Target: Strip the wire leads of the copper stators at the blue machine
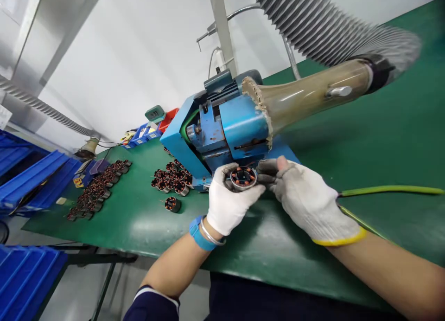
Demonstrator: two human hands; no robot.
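Observation:
My left hand (pixel 232 205), in a white glove, is closed around a motor stator (pixel 243 177): a round metal ring with copper windings inside, its open face turned up toward me. Just to the right, my right hand (pixel 299 191) wears a white glove with greyed fingers and a yellow cuff; the thumb tip is bare. Its fingers are bent and drawn together close to the stator's right side. Whatever they pinch, if anything, is too small to make out. Both hands are in front of a blue belt-driven machine (pixel 243 121), low beside its base.
A single stator (pixel 172 204) stands left of my hands, near a cluster of stators (pixel 174 177). Farther left lies a long group of stators (pixel 100 189). A tan duct (pixel 313 96) joins the machine to a grey hose (pixel 313 24). Blue bins (pixel 38 177) stand beyond the green table (pixel 139 228).

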